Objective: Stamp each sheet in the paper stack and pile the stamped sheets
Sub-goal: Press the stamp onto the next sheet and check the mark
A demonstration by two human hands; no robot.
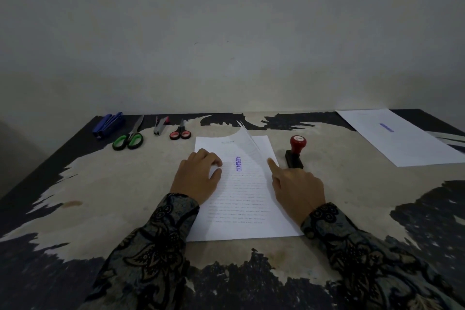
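Lifting top sheet [242,158]: right hand [297,191]; left hand [198,176] flat; two scissors [128,139], one stamp [295,152].

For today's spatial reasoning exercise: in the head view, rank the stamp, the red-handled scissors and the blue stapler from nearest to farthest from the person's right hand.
From the right hand:
1. Stamp, just beyond its fingers.
2. Red-handled scissors, left past the paper.
3. Blue stapler, far-left corner.

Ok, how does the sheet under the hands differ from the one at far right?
The near sheet lies in front of the person, on top of the stack; the far sheet lies apart at the table's far right corner. The near sheet's right edge is lifted by the right hand while the left hand presses it; the far sheet lies flat, untouched. Both are white and carry a purple stamp.
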